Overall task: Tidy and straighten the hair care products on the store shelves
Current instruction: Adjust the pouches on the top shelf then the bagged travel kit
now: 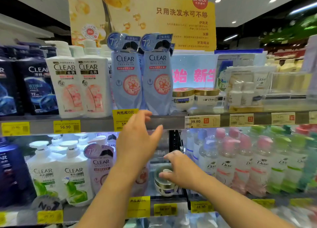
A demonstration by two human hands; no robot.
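My left hand [138, 138] is raised in front of the upper shelf's edge [168, 122], fingers spread and relaxed, just below two light blue CLEAR bottles [157, 80]. It holds nothing. Lower down, my right hand [180, 171] reaches into a gap on the lower shelf. Its curled fingers rest on a gold-rimmed white jar [164, 185] lying tilted on its side there. White CLEAR bottles [80, 83] stand to the left on the upper shelf, and two Dove jars [194, 97] to the right.
Dark blue CLEAR bottles [36, 83] fill the upper left. The lower shelf holds white and green CLEAR bottles [60, 173] at left and rows of Dove pump bottles [243, 160] at right. Yellow price tags [66, 126] line the shelf edges. A yellow sign [171, 18] stands above.
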